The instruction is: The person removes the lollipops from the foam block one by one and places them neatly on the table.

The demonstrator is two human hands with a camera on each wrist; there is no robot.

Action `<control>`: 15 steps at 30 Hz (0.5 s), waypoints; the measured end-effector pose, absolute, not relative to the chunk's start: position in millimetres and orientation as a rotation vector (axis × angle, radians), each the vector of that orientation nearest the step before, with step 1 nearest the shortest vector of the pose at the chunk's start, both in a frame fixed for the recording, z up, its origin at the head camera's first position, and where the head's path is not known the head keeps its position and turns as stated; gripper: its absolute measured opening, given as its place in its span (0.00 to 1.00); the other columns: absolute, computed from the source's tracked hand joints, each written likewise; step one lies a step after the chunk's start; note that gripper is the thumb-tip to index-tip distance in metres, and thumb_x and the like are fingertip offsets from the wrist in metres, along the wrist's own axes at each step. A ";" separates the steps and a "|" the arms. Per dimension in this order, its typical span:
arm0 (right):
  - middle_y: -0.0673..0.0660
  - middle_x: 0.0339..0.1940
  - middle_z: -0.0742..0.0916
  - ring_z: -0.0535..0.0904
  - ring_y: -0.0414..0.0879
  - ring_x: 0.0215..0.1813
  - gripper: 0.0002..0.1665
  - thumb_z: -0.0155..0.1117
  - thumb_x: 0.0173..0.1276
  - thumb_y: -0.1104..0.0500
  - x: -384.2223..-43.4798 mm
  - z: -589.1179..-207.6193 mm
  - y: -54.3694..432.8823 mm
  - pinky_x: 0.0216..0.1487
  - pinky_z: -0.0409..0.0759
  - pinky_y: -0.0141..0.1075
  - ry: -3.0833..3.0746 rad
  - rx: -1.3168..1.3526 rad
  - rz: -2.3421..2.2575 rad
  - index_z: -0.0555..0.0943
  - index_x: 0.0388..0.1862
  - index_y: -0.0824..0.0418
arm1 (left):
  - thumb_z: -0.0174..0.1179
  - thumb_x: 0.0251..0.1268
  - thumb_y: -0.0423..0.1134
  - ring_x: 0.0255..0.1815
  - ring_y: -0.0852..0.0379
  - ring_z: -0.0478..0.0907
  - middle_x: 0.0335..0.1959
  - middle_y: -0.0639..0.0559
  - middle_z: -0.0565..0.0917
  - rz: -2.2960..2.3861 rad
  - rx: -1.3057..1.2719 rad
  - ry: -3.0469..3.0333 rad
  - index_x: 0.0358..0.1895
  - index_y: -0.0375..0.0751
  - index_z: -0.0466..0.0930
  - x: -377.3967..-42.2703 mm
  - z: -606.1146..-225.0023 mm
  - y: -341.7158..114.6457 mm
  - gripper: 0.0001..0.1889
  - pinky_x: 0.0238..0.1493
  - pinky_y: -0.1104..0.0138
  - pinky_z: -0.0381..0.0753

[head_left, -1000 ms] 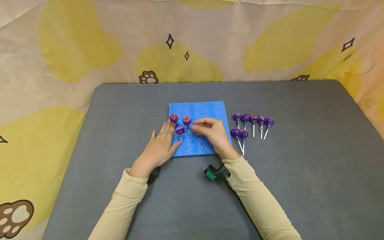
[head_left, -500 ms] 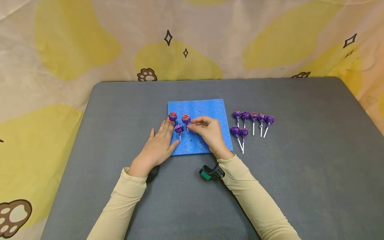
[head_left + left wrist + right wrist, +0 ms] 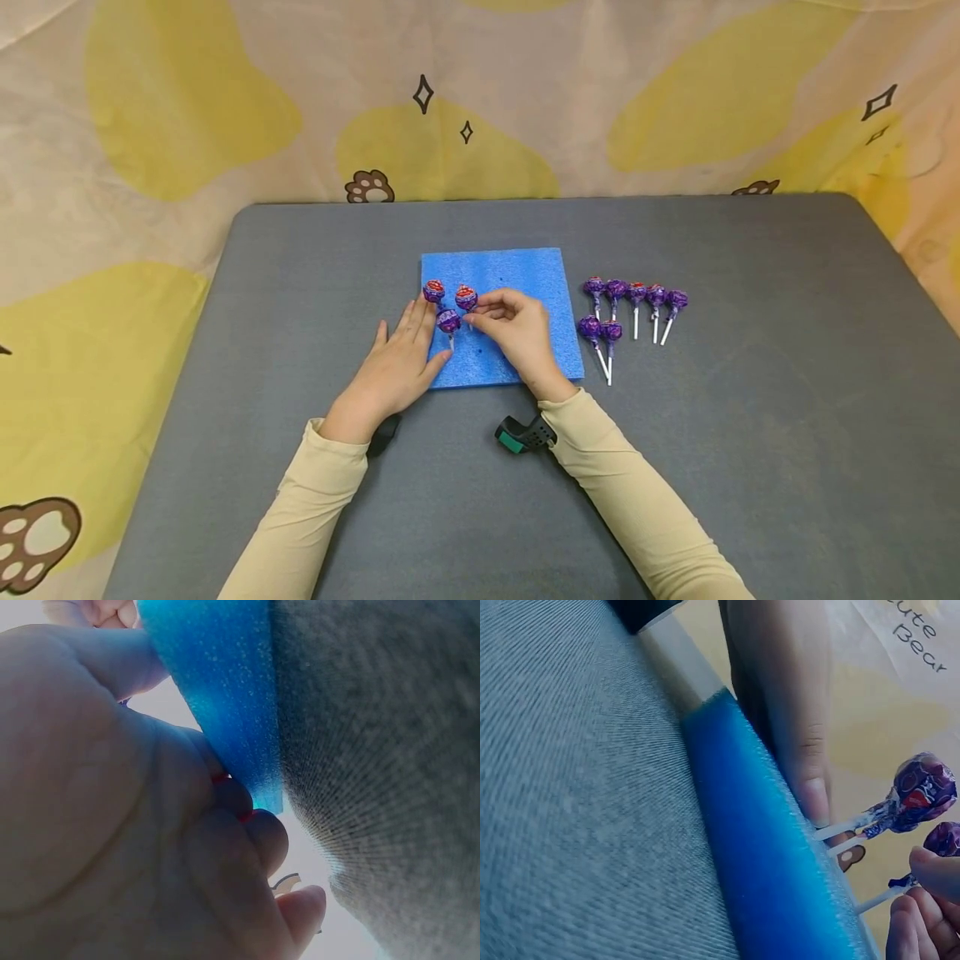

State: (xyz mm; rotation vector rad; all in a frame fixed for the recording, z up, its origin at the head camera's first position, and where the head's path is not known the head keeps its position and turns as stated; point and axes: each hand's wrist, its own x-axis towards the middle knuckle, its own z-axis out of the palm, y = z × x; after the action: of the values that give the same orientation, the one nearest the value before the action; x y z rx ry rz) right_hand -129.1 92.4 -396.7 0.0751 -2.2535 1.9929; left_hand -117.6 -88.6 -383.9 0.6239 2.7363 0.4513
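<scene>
Bottom of frame: two pale sleeves [image 3: 292, 508], black wrist device [image 3: 525, 435] by the right one. Just above, left of centre: left hand [image 3: 397, 367] gripping nothing, fingers straight along the left edge of the blue foam block [image 3: 528, 275], likely bracing it. Centre: right hand [image 3: 525, 333] pinching one lollipop [image 3: 466, 297] low, thumb and fingertips around the stick/wrapper base. Its stick meets the foam's top face; depth can't be told. Two standing lollipops [image 3: 448, 320] just left of it. Seven loose lollipops [image 3: 637, 293] lie on the grey table [image 3: 750, 458], right of the foam. Patterned cloth [image 3: 525, 83] across the top.

Step, my read: seating the third stick. Next move calls for straight-down pressure, foam held firm, then a clean release without tipping its neighbours.
</scene>
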 end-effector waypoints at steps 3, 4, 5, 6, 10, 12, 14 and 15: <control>0.63 0.31 0.86 0.83 0.48 0.32 0.11 0.73 0.52 0.69 -129.4 -397.1 91.6 0.36 0.80 0.30 -2.293 0.096 1.925 0.84 0.36 0.70 | 0.40 0.75 0.52 0.75 0.46 0.34 0.76 0.41 0.36 0.449 0.629 2.741 0.74 0.34 0.36 -117.9 -384.6 -88.9 0.37 0.68 0.42 0.37; 0.63 0.31 0.86 0.83 0.49 0.32 0.11 0.73 0.52 0.69 -129.7 -397.5 91.3 0.36 0.80 0.30 -2.299 0.099 1.915 0.84 0.36 0.70 | 0.40 0.75 0.52 0.75 0.46 0.34 0.76 0.41 0.36 0.448 0.630 2.744 0.74 0.34 0.36 -117.9 -384.8 -89.0 0.37 0.68 0.42 0.37; 0.63 0.31 0.86 0.83 0.49 0.32 0.11 0.73 0.52 0.69 -130.0 -397.8 91.1 0.36 0.80 0.30 -2.304 0.098 1.907 0.84 0.35 0.70 | 0.40 0.75 0.52 0.75 0.46 0.34 0.76 0.41 0.36 0.449 0.630 2.745 0.74 0.34 0.36 -117.9 -385.0 -89.1 0.37 0.68 0.42 0.37; 0.63 0.31 0.87 0.83 0.49 0.32 0.11 0.73 0.52 0.69 -130.2 -398.0 90.8 0.36 0.80 0.30 -2.305 0.095 1.904 0.84 0.35 0.70 | 0.40 0.75 0.51 0.75 0.46 0.34 0.76 0.41 0.36 0.450 0.631 2.746 0.74 0.34 0.36 -118.0 -385.3 -89.2 0.37 0.68 0.42 0.37; 0.62 0.30 0.87 0.83 0.46 0.31 0.10 0.73 0.52 0.68 -130.5 -398.3 90.4 0.36 0.80 0.30 -2.312 0.070 1.902 0.84 0.35 0.70 | 0.41 0.75 0.51 0.75 0.45 0.34 0.76 0.41 0.36 0.450 0.629 2.747 0.74 0.34 0.37 -117.8 -385.6 -89.1 0.37 0.68 0.41 0.37; 0.61 0.30 0.87 0.83 0.44 0.30 0.10 0.73 0.53 0.68 -130.7 -398.4 90.4 0.35 0.80 0.31 -2.315 0.063 1.899 0.84 0.35 0.70 | 0.41 0.75 0.51 0.75 0.45 0.34 0.76 0.41 0.36 0.450 0.631 2.749 0.74 0.33 0.37 -117.9 -385.9 -89.0 0.37 0.68 0.41 0.37; 0.61 0.30 0.87 0.83 0.43 0.30 0.09 0.73 0.53 0.68 -131.0 -398.7 90.5 0.35 0.81 0.31 -2.319 0.066 1.894 0.84 0.34 0.70 | 0.41 0.75 0.51 0.75 0.45 0.34 0.76 0.41 0.36 0.451 0.634 2.750 0.74 0.33 0.37 -117.8 -386.0 -89.0 0.37 0.68 0.41 0.37; 0.61 0.30 0.87 0.83 0.43 0.30 0.09 0.72 0.53 0.69 -131.3 -399.1 90.5 0.34 0.81 0.31 -2.321 0.069 1.892 0.84 0.34 0.69 | 0.41 0.75 0.51 0.75 0.45 0.34 0.76 0.41 0.36 0.454 0.633 2.749 0.74 0.33 0.37 -117.6 -385.8 -88.9 0.37 0.68 0.41 0.37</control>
State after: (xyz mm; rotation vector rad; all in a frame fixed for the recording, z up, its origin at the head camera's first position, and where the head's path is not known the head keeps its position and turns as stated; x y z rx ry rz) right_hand -131.3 90.5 -399.1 0.0687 -2.3213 1.8919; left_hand -117.6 -88.9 -385.8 0.6329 2.7487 0.4540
